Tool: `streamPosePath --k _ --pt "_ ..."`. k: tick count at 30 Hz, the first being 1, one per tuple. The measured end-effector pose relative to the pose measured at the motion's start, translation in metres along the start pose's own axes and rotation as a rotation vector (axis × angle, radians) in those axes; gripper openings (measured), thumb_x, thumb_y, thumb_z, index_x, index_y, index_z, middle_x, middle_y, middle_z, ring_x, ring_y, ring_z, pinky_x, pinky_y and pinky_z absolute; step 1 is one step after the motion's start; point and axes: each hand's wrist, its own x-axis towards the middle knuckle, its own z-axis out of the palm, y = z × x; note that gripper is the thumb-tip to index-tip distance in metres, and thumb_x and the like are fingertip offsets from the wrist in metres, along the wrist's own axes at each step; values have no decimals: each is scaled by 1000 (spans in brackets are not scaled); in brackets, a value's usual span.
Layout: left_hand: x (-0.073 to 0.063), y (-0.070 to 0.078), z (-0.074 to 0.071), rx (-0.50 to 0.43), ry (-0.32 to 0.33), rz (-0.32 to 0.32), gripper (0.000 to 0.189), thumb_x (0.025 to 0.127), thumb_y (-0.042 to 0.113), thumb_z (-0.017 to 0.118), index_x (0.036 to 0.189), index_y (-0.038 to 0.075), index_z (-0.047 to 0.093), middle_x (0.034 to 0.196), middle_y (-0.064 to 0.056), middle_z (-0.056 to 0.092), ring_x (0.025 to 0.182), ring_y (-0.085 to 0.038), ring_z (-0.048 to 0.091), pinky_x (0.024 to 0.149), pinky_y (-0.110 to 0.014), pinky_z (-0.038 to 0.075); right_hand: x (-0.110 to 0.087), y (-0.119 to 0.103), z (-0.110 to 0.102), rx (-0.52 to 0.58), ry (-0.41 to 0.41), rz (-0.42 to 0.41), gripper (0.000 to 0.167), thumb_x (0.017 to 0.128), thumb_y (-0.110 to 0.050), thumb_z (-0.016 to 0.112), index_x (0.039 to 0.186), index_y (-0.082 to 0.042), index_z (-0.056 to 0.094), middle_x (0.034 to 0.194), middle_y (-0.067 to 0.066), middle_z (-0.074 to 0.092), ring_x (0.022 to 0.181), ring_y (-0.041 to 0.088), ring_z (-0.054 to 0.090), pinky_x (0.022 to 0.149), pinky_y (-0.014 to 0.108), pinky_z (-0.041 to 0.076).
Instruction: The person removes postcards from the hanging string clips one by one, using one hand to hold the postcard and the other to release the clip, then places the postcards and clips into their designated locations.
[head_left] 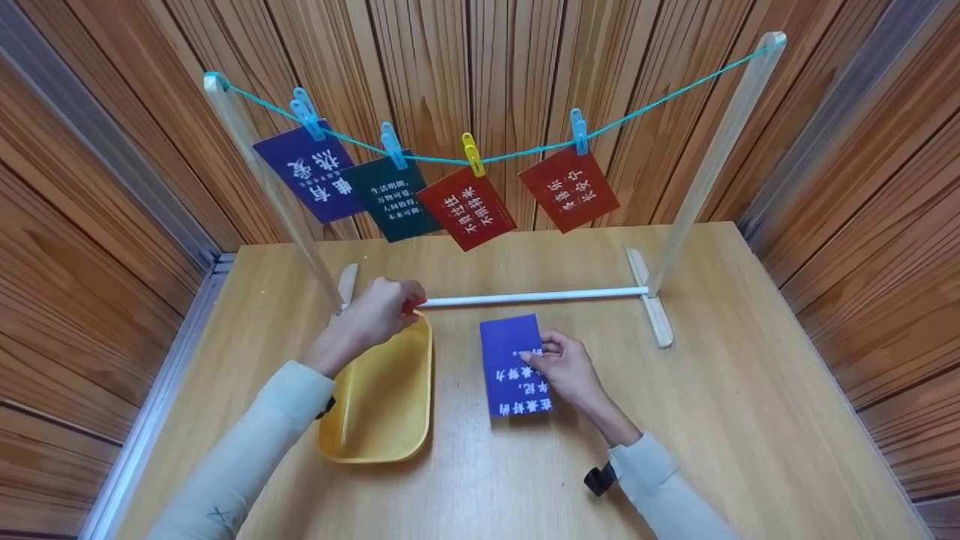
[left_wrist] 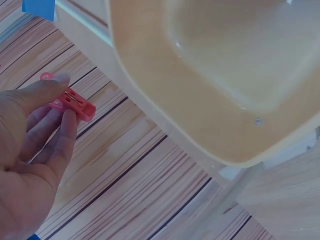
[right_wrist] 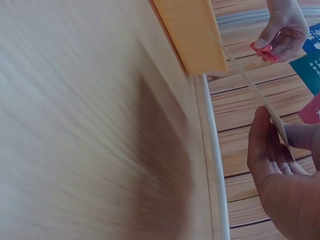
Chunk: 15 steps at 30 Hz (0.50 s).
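Observation:
My left hand (head_left: 380, 311) pinches a red clothespin (left_wrist: 74, 102) between thumb and fingers, over the far end of the yellow tray (head_left: 429, 390). In the left wrist view the clothespin lies along the fingertips, apart from the tray. My right hand (head_left: 568, 367) holds a purple card (head_left: 510, 367) with white writing by its right edge, thumb on the printed face. The right wrist view shows that card (right_wrist: 257, 95) edge-on, raised above the table with its shadow below. Beyond the hands, a teal string (head_left: 525, 154) carries several cards, among them a red card (head_left: 568, 191) under a blue clothespin (head_left: 578, 131).
The string runs between a left wooden post (head_left: 270, 176) and a right wooden post (head_left: 712, 165). A white rod (head_left: 532, 296) joins their feet low across the table (head_left: 750, 420). Wood-patterned walls (head_left: 517, 67) enclose the back and sides.

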Motion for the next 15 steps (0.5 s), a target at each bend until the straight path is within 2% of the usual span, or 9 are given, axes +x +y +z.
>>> streamPosePath --k 6,15 --pt "-5 -11 7 3 -60 -38 30 92 7 81 121 11 75 111 -12 78 93 -24 69 87 -39 65 -2 7 8 -16 0 16 26 95 -4 74 120 2 68 101 13 78 86 17 78 76 27 64" --pt "-6 -27 22 80 -117 -8 28 90 3 81 117 5 78 111 -14 79 94 -27 74 86 -38 66 -6 13 19 -25 -4 18 25 91 -3 78 112 4 67 93 10 75 78 12 74 67 22 60"
